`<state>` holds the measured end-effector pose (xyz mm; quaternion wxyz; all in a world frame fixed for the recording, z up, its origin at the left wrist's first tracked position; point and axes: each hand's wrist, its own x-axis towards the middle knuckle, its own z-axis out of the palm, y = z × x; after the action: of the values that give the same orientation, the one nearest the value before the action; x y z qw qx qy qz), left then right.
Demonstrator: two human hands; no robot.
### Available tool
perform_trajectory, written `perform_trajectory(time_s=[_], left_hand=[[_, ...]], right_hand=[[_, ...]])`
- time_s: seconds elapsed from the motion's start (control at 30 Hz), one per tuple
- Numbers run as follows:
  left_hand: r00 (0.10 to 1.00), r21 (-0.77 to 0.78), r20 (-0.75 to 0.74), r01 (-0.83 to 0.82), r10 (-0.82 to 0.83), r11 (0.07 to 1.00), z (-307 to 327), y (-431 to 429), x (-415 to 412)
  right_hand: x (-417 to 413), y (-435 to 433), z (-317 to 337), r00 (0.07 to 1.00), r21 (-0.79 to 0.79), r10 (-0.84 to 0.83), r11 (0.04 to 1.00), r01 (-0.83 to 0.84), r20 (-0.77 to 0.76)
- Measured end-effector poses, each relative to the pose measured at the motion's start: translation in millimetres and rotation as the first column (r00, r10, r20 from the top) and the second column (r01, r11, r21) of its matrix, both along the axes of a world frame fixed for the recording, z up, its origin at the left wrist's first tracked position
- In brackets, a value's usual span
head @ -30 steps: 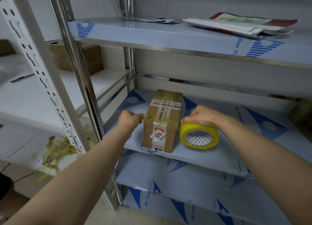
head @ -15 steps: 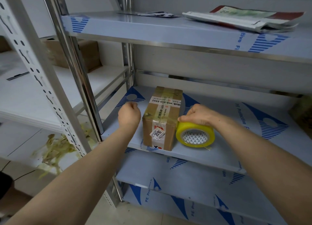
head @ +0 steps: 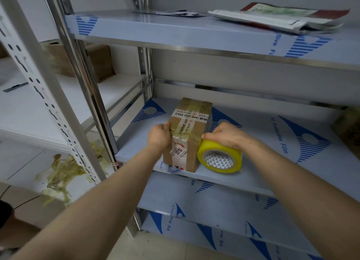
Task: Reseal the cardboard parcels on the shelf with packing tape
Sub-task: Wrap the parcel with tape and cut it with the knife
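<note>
A small brown cardboard parcel point(head: 190, 127) with white printed tape and stickers stands near the front edge of the middle shelf point(head: 272, 142). My left hand point(head: 158, 136) presses against the parcel's left top edge, fingers curled on a strip of clear tape there. My right hand point(head: 224, 136) grips the top of a yellow roll of packing tape point(head: 220, 157) that stands on edge just right of the parcel, touching it. A tape strip runs across the parcel's near top edge between my hands.
Chrome upright posts point(head: 85, 80) stand left of the parcel. Flat mailer bags point(head: 278, 17) lie on the upper shelf. Another cardboard box point(head: 97, 62) sits on the white rack to the left. Crumpled used tape point(head: 58, 177) lies on a low shelf at left.
My left hand moved right from beside the parcel onto its left top edge. The roll and my right hand shifted left until the roll touches the box.
</note>
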<state>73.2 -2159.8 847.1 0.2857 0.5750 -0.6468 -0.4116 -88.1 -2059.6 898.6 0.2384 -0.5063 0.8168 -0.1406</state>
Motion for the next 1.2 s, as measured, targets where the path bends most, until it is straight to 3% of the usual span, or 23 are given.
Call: perform_trajectory(time_s=[0.03, 0.1, 0.2, 0.37, 0.53, 0.67, 0.87, 0.93, 0.97, 1.0, 1.07, 1.13, 1.2], left_hand=[[0.998, -0.017, 0.058, 0.030, -0.029, 0.999, 5.1, -6.0, 3.1], [0.943, -0.119, 0.327, 0.102, -0.058, 0.988, 16.0, -12.6, 4.1], [0.733, -0.198, 0.674, 0.299, -0.092, 0.934, 20.0, 0.2, -12.5], [0.653, -0.143, 0.748, 0.338, -0.122, 0.930, 17.4, 9.0, -21.1], [0.608, 0.053, 0.740, 0.373, -0.288, 0.926, 32.4, -0.2, -18.2], [0.643, -0.108, 0.745, 0.378, -0.177, 0.919, 25.0, 5.0, -16.5], [0.747, -0.047, 0.599, 0.393, -0.289, 0.918, 31.8, -16.1, 3.1], [0.828, 0.051, 0.398, 0.410, -0.395, 0.911, 35.5, -24.3, 14.1], [0.867, 0.105, 0.224, 0.432, -0.444, 0.896, 36.2, -27.8, 19.4], [0.878, 0.154, 0.051, 0.464, -0.476, 0.872, 34.7, -32.2, 25.4], [0.863, 0.239, -0.125, 0.505, -0.489, 0.829, 26.7, -44.4, 35.5], [0.876, 0.310, -0.196, 0.482, -0.441, 0.820, 13.7, -53.1, 44.3], [0.944, 0.325, -0.204, 0.317, -0.261, 0.891, -3.3, -61.4, 48.6]], right_hand=[[4.2, 0.0, -2.4, 1.000, -0.014, 0.000, 1.000, 0.000, 0.022], [15.5, -1.8, -8.3, 0.998, -0.044, -0.001, 0.999, 0.003, 0.058], [32.1, -5.2, -15.5, 0.996, -0.075, -0.012, 0.997, 0.018, 0.088], [33.5, -1.4, -25.7, 0.975, -0.110, -0.112, 0.985, 0.135, 0.194], [30.6, 2.5, -33.4, 0.904, -0.106, -0.186, 0.964, 0.244, 0.385], [23.1, 13.1, -38.2, 0.830, -0.100, -0.144, 0.967, 0.232, 0.539], [13.4, 38.4, -48.1, 0.645, -0.218, 0.107, 0.972, 0.094, 0.757], [25.4, 32.5, -30.5, 0.600, -0.286, 0.182, 0.955, 0.081, 0.779], [31.8, 27.2, -20.2, 0.569, -0.322, 0.223, 0.944, 0.078, 0.792], [38.6, 21.4, -9.5, 0.529, -0.353, 0.266, 0.933, 0.069, 0.806], [53.3, 9.9, 8.5, 0.478, -0.399, 0.345, 0.917, 0.013, 0.808], [67.4, -3.5, 18.0, 0.527, -0.387, 0.321, 0.922, 0.016, 0.787], [78.7, -21.3, 17.5, 0.593, -0.365, 0.230, 0.924, 0.116, 0.771]])
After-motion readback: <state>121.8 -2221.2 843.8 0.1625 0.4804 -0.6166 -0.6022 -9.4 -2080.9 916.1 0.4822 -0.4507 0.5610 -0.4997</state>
